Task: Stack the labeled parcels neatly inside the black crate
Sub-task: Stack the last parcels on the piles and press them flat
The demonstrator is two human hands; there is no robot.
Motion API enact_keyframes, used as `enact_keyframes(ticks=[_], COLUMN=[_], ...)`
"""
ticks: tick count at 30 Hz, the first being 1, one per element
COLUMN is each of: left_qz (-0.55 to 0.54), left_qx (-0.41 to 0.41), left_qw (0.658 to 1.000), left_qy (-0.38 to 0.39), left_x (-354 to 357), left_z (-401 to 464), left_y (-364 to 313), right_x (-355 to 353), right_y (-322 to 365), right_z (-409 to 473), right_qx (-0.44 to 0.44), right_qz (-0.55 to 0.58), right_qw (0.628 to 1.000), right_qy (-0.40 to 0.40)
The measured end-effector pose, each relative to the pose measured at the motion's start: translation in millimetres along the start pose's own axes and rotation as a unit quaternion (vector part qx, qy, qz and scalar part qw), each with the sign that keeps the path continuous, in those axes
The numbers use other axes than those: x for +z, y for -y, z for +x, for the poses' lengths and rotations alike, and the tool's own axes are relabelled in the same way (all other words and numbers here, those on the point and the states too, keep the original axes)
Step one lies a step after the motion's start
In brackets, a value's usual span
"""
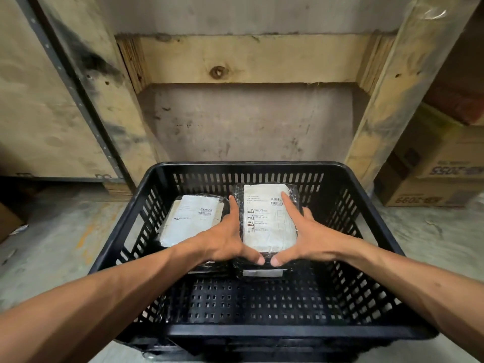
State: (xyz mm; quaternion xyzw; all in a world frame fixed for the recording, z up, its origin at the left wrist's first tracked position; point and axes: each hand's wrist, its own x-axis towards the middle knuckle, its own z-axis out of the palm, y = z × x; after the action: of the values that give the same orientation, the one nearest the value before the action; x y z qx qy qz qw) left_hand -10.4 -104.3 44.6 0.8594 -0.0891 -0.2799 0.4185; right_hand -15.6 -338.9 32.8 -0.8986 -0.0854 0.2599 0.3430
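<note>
A black slotted crate point(262, 332) stands on the floor in front of me. Two black-wrapped parcels with white labels lie side by side at its far end. The right parcel point(264, 218) sits on top of another parcel whose label edge point(262, 273) shows beneath it. My left hand point(225, 238) holds the top parcel's left side, thumb on the near edge. My right hand point(303, 231) holds its right side, forefinger laid straight across the label, thumb on the near edge. The left parcel point(190, 218) lies lower, partly hidden behind my left wrist.
A wooden pallet frame point(248, 58) stands upright behind the crate against a grey wall. Cardboard boxes point(440, 163) are stacked at the right. A metal rack post point(78, 93) runs down the left. The near half of the crate floor point(248, 302) is bare.
</note>
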Motion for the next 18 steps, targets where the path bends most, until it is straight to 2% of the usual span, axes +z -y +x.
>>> enact_keyframes(ticks=[4,11,18], left_qz=[0.028,0.162,0.291], left_qx=[-0.026,-0.081,-0.069], left_qw=[0.999,0.983,0.952], left_qy=[-0.017,-0.018,-0.059], left_x=[1.3,-0.4,-7.6], left_z=[13.1,31.7,29.6], left_y=[-2.3,-13.5,-10.8], right_x=[3.8,7.2,5.0], right_y=[-0.1,-14.2,-10.1], right_z=[14.6,32.8,33.4], right_qx=[0.032,0.031,0.024], right_qz=[-0.012,-0.041,-0.081], right_qw=[0.999,0.999,0.996], right_qy=[0.000,-0.001,-0.007])
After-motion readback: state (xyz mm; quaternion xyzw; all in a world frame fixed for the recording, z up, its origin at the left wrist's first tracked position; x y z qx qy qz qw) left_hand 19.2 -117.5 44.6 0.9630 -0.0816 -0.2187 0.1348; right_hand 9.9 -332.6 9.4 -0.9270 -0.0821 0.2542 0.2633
